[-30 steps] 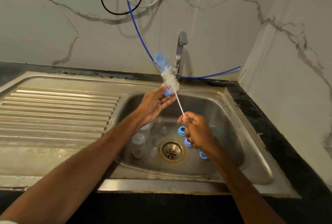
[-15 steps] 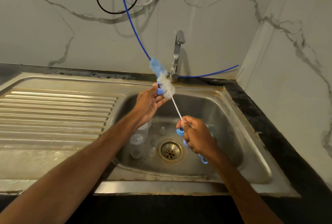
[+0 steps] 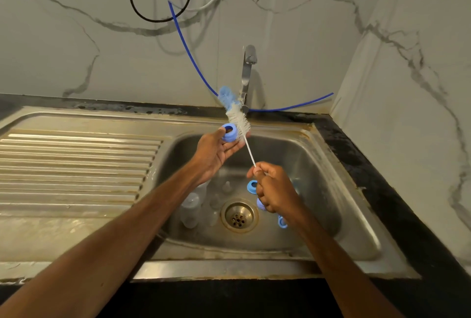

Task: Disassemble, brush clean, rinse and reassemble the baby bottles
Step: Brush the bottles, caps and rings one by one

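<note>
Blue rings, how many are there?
4. The left hand holds one blue ring. Three lie in the sink: one beside the right hand, two peeking from behind it. More may hide there.

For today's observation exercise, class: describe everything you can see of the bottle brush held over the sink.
The bottle brush has a thin white stem, a band of white bristles and a blue sponge-like tip. It slants up and to the left above the sink basin, with its tip near the tap. The right hand pinches the stem's lower end. The bristles lie beside, seemingly touching, the blue ring held in the left hand. Whether the brush is wet cannot be told.
</note>
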Demonstrator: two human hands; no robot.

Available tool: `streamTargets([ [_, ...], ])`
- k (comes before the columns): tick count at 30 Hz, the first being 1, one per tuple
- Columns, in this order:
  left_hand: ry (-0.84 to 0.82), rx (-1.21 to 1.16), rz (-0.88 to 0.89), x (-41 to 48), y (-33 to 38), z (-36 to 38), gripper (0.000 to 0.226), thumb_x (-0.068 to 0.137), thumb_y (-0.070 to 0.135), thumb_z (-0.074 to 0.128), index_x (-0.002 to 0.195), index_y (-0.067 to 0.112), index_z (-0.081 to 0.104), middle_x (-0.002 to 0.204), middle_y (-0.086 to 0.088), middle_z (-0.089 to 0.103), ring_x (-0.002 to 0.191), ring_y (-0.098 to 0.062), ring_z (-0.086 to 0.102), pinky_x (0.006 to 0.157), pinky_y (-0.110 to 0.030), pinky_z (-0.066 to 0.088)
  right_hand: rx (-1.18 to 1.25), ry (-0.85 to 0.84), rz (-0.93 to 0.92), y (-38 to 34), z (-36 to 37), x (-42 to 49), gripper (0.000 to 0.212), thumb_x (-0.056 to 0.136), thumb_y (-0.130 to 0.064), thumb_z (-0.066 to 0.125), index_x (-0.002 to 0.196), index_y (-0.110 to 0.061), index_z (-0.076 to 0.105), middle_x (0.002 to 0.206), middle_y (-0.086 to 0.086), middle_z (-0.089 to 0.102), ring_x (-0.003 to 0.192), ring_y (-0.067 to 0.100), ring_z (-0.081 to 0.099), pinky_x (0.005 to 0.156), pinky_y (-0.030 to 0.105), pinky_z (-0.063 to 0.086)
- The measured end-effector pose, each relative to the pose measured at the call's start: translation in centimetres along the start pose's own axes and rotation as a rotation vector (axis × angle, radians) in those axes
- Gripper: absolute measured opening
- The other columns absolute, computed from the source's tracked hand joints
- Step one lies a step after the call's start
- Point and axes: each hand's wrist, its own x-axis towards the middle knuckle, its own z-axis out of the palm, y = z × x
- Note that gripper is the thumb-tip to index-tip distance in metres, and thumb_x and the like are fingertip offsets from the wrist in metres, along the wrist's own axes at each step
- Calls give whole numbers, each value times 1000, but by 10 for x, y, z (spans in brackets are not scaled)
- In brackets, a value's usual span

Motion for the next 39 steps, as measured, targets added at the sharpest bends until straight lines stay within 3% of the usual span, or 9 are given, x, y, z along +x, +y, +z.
streamTargets([
  [2,-10,-62,-3,0,2,1,40,106,14,45,140,-5,46,133,-27,63,122,-38,64,104,-44,52,37,-20,27,-2,1,2,29,107,-14,37,93,-6,61,49,-3,33,34,6,25,41,18,22],
  [6,67,-83,-32,1,9,-8,36,108,20,48,136,-2,54,125,-23,69,106,-29,73,83,-36,63,21,-86,52,-3,-1,-11,31,109,-22,37,96,-6,61,51,-2,33,36,6,24,37,14,21],
  [12,130,46,-4,-1,5,-7,29,99,10,64,125,-1,62,121,-21,71,107,-29,73,87,-32,62,22,-79,52,-3,-3,-13,31,109,-22,37,93,-10,61,51,-2,33,37,7,25,37,14,22],
  [16,129,13,-13,-1,5,-10,32,99,11,64,130,1,61,119,-19,73,105,-27,74,80,-29,63,-10,-45,2,-3,3,-10,31,108,-20,38,90,-10,62,53,0,35,35,4,27,36,16,24],
  [22,-3,101,-83,-6,-6,-1,23,107,17,51,126,13,61,116,-17,74,99,-24,75,87,-36,62,30,35,-3,-2,2,3,29,107,-12,38,90,-8,61,48,-4,33,34,4,26,39,16,23],
  [27,152,151,-29,5,2,-15,31,104,14,56,132,2,61,115,-17,74,95,-23,76,75,-28,62,-89,-38,-33,7,0,-18,30,106,-15,42,87,-7,64,50,-1,39,35,3,30,34,16,25],
  [30,104,174,-53,1,0,-11,25,103,12,57,124,2,63,113,-17,75,99,-24,76,79,-29,63,-58,21,-52,5,1,-5,31,106,-13,41,86,-9,64,51,0,38,36,4,31,37,18,27],
  [37,111,104,-45,7,0,-18,34,105,8,51,138,12,56,124,-18,71,111,-30,72,90,-39,61,-141,-12,-77,11,2,-14,32,105,-14,43,83,-12,65,44,-11,43,35,2,34,37,12,27],
  [39,74,140,-66,4,-1,-16,34,105,6,51,136,16,57,123,-19,71,110,-31,72,89,-40,62,-121,19,-82,11,0,-7,32,105,-13,43,81,-12,65,44,-9,42,37,5,35,38,17,29],
])
